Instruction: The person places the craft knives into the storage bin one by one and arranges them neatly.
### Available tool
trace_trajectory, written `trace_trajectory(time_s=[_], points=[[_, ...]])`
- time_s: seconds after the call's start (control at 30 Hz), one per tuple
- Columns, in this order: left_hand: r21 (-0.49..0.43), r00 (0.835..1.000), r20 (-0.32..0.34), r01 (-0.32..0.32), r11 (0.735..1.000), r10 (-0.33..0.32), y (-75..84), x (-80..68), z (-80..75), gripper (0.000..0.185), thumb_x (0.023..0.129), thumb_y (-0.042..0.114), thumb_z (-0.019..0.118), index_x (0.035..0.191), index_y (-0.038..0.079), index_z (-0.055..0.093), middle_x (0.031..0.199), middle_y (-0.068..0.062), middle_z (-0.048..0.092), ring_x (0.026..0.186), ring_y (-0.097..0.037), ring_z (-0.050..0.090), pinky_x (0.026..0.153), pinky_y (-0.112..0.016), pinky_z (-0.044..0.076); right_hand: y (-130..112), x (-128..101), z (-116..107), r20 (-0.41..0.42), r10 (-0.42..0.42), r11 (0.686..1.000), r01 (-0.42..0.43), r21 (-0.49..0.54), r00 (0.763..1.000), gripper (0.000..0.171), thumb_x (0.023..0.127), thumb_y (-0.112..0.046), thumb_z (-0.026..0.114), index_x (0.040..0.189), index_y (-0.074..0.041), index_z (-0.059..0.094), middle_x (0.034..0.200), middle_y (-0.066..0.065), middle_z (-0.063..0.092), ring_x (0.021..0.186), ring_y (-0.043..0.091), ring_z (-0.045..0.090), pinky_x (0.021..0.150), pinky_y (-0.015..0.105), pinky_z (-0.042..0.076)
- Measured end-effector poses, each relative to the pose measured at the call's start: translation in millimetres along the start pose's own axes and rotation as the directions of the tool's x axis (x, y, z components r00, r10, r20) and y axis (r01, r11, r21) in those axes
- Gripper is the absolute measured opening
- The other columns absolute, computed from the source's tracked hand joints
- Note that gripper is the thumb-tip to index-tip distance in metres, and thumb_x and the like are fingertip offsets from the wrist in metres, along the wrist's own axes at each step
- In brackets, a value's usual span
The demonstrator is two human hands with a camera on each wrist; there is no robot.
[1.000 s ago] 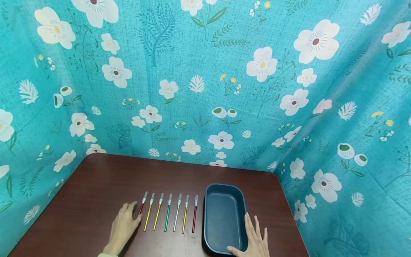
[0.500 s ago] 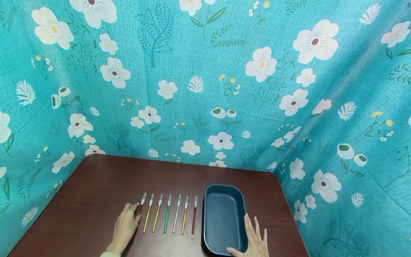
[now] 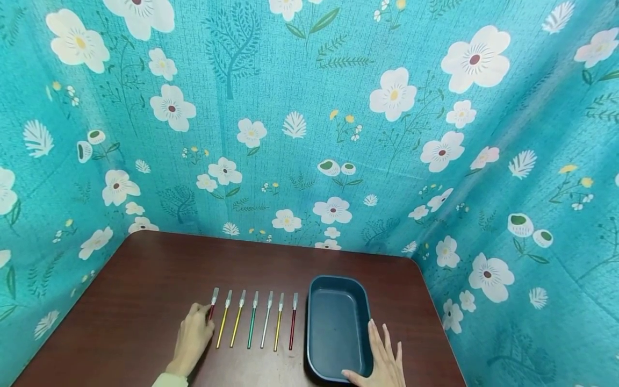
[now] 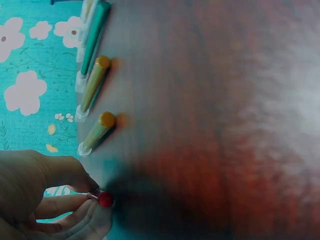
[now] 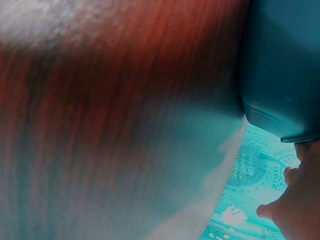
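Left hand: we see our left hand [image 3: 192, 337] lying low on the bench [image 3: 145, 290] at the left end of the row, its fingers [image 4: 75, 210] curled and pinching the leftmost red craft knife [image 3: 212, 305].
Red craft knife: on the bench, first in the row, its red butt end [image 4: 105, 199] showing between our fingers in the left wrist view.
Right hand: our right hand [image 3: 382, 357] rests flat, fingers straight, along the near right rim of the dark blue tray [image 3: 337, 328].
Row: yellow, yellow, green craft knife [image 3: 252, 328], silver, yellow and red lie parallel, just left of the tray.
Writing: we can read none.
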State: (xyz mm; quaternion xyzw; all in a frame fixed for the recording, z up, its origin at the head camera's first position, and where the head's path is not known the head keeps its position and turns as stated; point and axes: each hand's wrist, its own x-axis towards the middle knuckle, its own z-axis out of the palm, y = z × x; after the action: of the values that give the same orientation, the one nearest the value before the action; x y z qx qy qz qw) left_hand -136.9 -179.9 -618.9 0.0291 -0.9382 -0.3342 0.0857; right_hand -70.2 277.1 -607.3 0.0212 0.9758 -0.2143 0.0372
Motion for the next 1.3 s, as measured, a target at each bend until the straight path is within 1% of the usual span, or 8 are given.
trace_trajectory(time_s=[0.2,0.37,0.57,0.67,0.83,0.97,1.17,1.3], points=[[0.012,1.0,-0.006,0.017,1.0,-0.017,0.6,6.1,-2.6,0.039,0.078,-0.014,0.068,0.117,-0.021,0.066,0.098,-0.029,0.066,0.06,-0.018,0.053,0.048,-0.031,0.045,1.6,-0.9,0.5,-0.006,0.004,1.0,-0.004,0.015,1.0,0.133,0.071,-0.075,0.082,0.167,-0.008,0.021,0.171,0.022,0.026,0.154,0.054,0.016,0.112,0.083,0.003],[-0.008,1.0,0.028,0.014,1.0,-0.014,1.5,12.5,-7.5,0.04,0.075,-0.015,0.069,0.115,-0.02,0.066,0.096,-0.027,0.069,0.064,-0.022,0.058,0.052,-0.036,0.051,3.7,-0.9,-0.4,-0.027,-0.008,1.0,0.008,0.005,1.0,0.134,0.07,-0.076,0.082,0.167,-0.008,0.021,0.17,0.022,0.027,0.153,0.054,0.018,0.111,0.084,0.005],[-0.002,0.996,0.069,0.057,0.998,-0.057,6.7,16.6,-16.3,0.037,0.074,-0.01,0.075,0.11,-0.017,0.068,0.089,-0.018,0.07,0.07,-0.026,0.065,0.06,-0.042,0.055,2.1,-0.4,-1.3,-0.007,-0.005,1.0,0.005,0.007,1.0,0.134,0.07,-0.078,0.08,0.168,-0.008,0.019,0.172,0.02,0.025,0.155,0.053,0.016,0.113,0.082,0.005],[-0.014,0.997,0.065,0.048,0.999,-0.047,16.0,15.5,-24.3,0.037,0.075,-0.01,0.076,0.11,-0.015,0.068,0.089,-0.017,0.07,0.068,-0.024,0.062,0.058,-0.04,0.052,0.7,0.1,-0.7,0.016,0.006,1.0,-0.006,0.02,1.0,0.135,0.071,-0.078,0.079,0.168,-0.008,0.018,0.173,0.02,0.024,0.156,0.052,0.014,0.113,0.082,0.003],[-0.039,1.0,0.007,-0.03,0.999,0.031,37.7,15.9,-33.2,0.032,0.074,-0.009,0.076,0.104,-0.012,0.07,0.087,-0.013,0.07,0.07,-0.023,0.063,0.059,-0.041,0.052,-0.6,0.4,-0.2,0.012,0.011,1.0,-0.012,0.027,1.0,0.135,0.071,-0.077,0.08,0.168,-0.008,0.018,0.172,0.02,0.024,0.156,0.052,0.015,0.113,0.082,0.004],[-0.037,0.998,-0.036,-0.055,0.998,0.054,53.4,14.8,-36.1,0.031,0.071,-0.008,0.075,0.102,-0.009,0.072,0.085,-0.009,0.07,0.069,-0.022,0.063,0.06,-0.043,0.053,-0.2,0.3,0.6,0.015,0.014,0.999,-0.015,0.031,1.0,0.134,0.071,-0.076,0.081,0.168,-0.007,0.018,0.172,0.02,0.024,0.156,0.052,0.014,0.113,0.082,0.003],[-0.101,0.999,-0.023,-0.028,0.994,0.026,71.2,12.2,-29.9,0.036,0.071,-0.007,0.077,0.107,-0.008,0.072,0.088,-0.01,0.072,0.066,-0.019,0.062,0.057,-0.035,0.051,1.0,1.2,1.7,0.009,0.022,0.999,-0.022,0.033,1.0,0.135,0.07,-0.078,0.08,0.168,-0.008,0.018,0.172,0.02,0.024,0.156,0.052,0.014,0.113,0.082,0.003],[-0.131,0.999,-0.028,-0.041,0.991,0.037,79.6,8.9,-21.1,0.036,0.069,-0.006,0.076,0.105,-0.007,0.073,0.088,-0.009,0.074,0.072,-0.025,0.066,0.064,-0.041,0.052,0.6,1.7,2.3,0.001,0.014,0.999,-0.014,0.032,1.0,0.135,0.07,-0.078,0.08,0.168,-0.009,0.017,0.172,0.02,0.024,0.155,0.052,0.015,0.113,0.083,0.003]])
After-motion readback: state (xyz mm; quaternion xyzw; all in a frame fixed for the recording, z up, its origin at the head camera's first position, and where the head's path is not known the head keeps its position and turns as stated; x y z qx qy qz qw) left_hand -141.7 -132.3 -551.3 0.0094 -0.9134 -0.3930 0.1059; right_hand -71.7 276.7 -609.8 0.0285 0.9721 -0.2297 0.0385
